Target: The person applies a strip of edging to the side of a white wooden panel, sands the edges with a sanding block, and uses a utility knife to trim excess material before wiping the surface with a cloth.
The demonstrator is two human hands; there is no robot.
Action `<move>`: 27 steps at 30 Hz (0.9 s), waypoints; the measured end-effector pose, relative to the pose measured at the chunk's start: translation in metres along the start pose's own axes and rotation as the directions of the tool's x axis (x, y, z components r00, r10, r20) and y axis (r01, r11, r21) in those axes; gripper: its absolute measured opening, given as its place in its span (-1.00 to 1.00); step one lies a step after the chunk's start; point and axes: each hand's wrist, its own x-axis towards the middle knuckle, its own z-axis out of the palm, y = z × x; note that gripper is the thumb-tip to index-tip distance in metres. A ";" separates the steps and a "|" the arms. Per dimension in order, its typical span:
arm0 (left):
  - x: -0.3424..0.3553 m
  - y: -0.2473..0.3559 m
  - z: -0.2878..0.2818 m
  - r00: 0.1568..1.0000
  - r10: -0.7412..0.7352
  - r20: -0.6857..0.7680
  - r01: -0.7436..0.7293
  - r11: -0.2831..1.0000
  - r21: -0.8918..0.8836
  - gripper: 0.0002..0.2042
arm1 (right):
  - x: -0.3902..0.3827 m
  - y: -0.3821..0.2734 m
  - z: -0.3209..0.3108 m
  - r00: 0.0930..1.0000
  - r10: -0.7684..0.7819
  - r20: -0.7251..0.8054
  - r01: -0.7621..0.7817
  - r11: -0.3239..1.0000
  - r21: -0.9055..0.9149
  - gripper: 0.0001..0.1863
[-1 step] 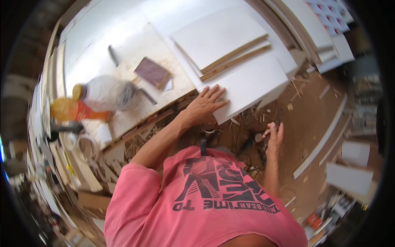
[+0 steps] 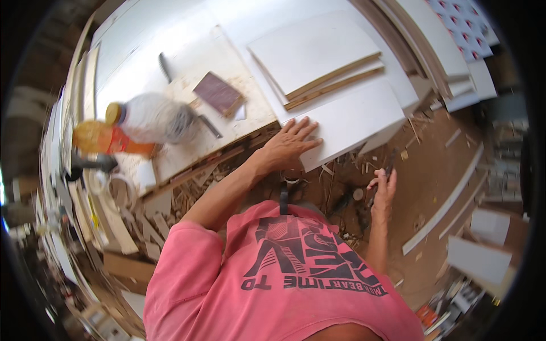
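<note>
My left hand [image 2: 290, 146] lies with its fingers spread on the near corner of a white panel [image 2: 361, 122]. Beyond the fingers, two white boards [image 2: 318, 54] with brown edges are stacked on that panel. Lower and to the right, my right hand [image 2: 384, 190] is held over the floor, apart from the panel. Its fingers are curled around a slim dark tool [image 2: 391, 162], mostly hidden by the hand, so its exact kind does not show.
On the bench to the left are a purplish-brown block [image 2: 218, 94], a dark blade-like strip [image 2: 165, 67], a clear plastic bottle [image 2: 153, 116] and an orange one [image 2: 94, 136]. Wood offcuts [image 2: 151, 227] litter the floor below. A long pale strip [image 2: 443, 210] lies at right.
The whole view has shifted slightly, so the bench things appear a little further right. My left hand stays flat on the panel, and my right hand keeps its place and grip.
</note>
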 end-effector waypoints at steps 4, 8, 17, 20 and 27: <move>-0.005 0.015 0.016 0.986 -0.130 -0.108 0.123 0.990 -0.069 -0.31 | 0.029 -0.036 0.032 0.973 -0.090 0.211 0.103 0.993 -0.054 -0.48; -0.004 0.034 0.051 0.900 -0.234 -0.368 0.225 0.972 -0.068 -0.44 | 0.025 -0.055 0.065 0.929 -0.128 0.347 0.198 0.965 -0.174 -0.44; -0.067 0.033 0.058 0.647 -0.548 -0.529 0.133 0.765 -0.630 -0.61 | -0.016 -0.058 0.170 0.678 -0.074 0.731 0.385 0.883 -0.267 -0.31; -0.137 0.042 0.040 0.581 -0.811 -0.061 -0.065 0.028 -0.997 -0.68 | -0.066 -0.059 0.207 0.463 -0.050 0.885 0.604 0.748 -0.274 -0.30; -0.261 0.013 0.065 0.276 -0.961 0.015 -0.375 -0.122 -0.919 -0.75 | -0.163 -0.027 0.309 0.123 -0.150 0.981 0.704 0.709 0.020 -0.23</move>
